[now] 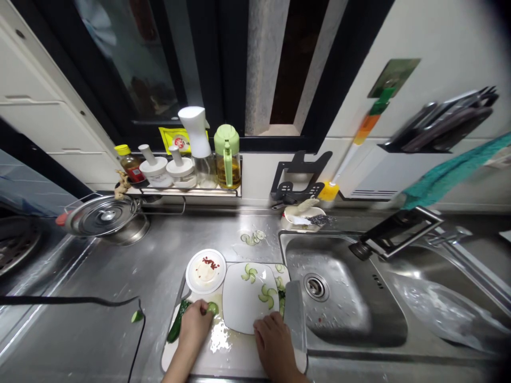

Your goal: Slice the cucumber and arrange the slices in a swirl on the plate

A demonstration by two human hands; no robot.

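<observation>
My left hand (pixel 195 322) is over the left part of the white cutting board (pixel 235 354), its fingers pinched at a green cucumber piece (pixel 213 308). A dark green cucumber (pixel 175 325) lies just left of that hand. My right hand (pixel 273 340) rests at the lower right edge of the white square plate (pixel 243 298), fingers curled; whether they grip it is hard to tell. Cucumber slices (pixel 267 296) form two fan shapes on the plate. A round white dish (pixel 205 271) with red bits touches the board's upper left. The cleaver (pixel 294 311) lies along the board's right side.
A double sink (pixel 339 287) is at the right, with a plastic bag (pixel 443 308) in its far basin. Behind the board are loose slices (pixel 253 238). A lidded pot (pixel 128 229) and a cucumber end (pixel 137 316) are at left, near a black cord (pixel 80 301).
</observation>
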